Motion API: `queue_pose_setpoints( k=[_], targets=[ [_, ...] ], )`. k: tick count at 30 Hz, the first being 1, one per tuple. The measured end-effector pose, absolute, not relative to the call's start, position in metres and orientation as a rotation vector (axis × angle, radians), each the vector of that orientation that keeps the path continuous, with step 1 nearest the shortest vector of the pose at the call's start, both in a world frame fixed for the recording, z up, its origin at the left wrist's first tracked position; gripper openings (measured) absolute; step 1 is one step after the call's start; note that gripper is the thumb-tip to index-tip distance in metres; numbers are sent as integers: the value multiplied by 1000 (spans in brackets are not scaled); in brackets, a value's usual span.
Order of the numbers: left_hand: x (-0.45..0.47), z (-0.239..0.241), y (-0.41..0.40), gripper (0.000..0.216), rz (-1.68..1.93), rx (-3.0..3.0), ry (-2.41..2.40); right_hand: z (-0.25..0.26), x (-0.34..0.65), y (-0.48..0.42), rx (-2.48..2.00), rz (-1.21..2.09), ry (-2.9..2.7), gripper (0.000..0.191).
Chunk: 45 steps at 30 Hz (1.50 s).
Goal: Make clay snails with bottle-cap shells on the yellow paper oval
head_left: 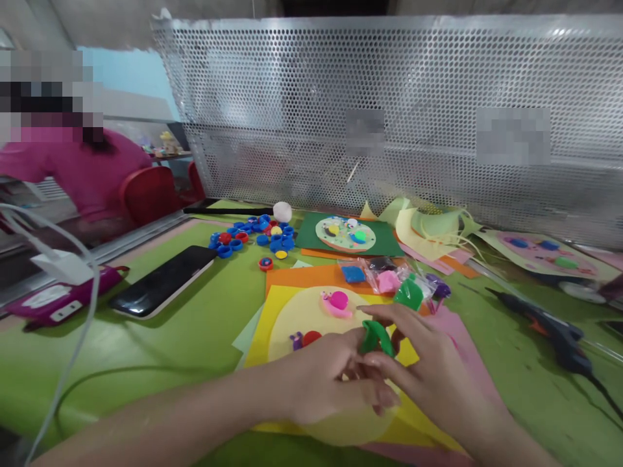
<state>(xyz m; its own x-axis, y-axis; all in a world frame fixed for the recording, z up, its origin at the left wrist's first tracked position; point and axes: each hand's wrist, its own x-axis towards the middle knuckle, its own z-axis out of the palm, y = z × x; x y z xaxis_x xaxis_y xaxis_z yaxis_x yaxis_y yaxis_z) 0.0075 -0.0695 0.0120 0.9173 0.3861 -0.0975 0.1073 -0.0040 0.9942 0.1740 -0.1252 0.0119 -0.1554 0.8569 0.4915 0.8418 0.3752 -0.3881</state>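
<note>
A piece of green modelling clay (376, 338) is between my two hands, above a round cream paper disc (287, 311). My left hand (335, 376) has its fingers curled against the clay from below and the left. From the right, my right hand (428, 353) closes its thumb and fingers about the same piece; some fingertips are hidden. A pink clay snail (338, 301) lies on the disc just beyond my hands. Partly covered by my left hand is a snail with a red shell (311, 338) and purple head. Yellow sheet (260, 337) lies under the disc.
Clay packets, one with a green block (409, 293), lie behind the disc. Blue and red bottle caps (282, 242), a phone (165, 280) and a purple power strip (63, 298) are leftward. A glue gun (549, 331) lies right. A perforated metal screen (341, 84) stands behind.
</note>
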Motion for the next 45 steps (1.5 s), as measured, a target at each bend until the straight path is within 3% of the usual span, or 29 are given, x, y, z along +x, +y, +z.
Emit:
queue_pose_setpoints(
  k=[6, 9, 17, 22, 24, 30, 37, 41, 45],
  targets=[
    [7, 5, -66, 37, 352, 1674, 493, -6, 192, -132, -1218, 295, -2243, 59],
    [10, 4, -65, 30, 401, 1656, 561, -7, 191, -134, -1191, 386, -2306, 64],
    [9, 13, -67, 15, 293, 1877, 561, 10, 178, -124, -1435, 423, -2127, 38],
    [6, 6, -67, 39, 270, 2261, 692, 10, 175, -123, -1541, 354, -2020, 19],
    [6, 1, -65, 33, 288, 2486, 767, 7, 175, -125, -1563, 323, -1996, 11],
    [9, 5, -63, 37, 315, 2838, 727, 1, 179, -126, -1507, 304, -1894, 26],
    [2, 17, -66, 40, 311, 2057, 640, 15, 201, -121, -1452, 120, -1654, 12],
    [1, 12, -66, 43, 261, 1954, 690, 16, 198, -124, -1398, 173, -1759, 28],
    [2, 12, -68, 44, 197, 2127, 659, 10, 183, -128, -1418, 323, -2022, 30]
  ],
)
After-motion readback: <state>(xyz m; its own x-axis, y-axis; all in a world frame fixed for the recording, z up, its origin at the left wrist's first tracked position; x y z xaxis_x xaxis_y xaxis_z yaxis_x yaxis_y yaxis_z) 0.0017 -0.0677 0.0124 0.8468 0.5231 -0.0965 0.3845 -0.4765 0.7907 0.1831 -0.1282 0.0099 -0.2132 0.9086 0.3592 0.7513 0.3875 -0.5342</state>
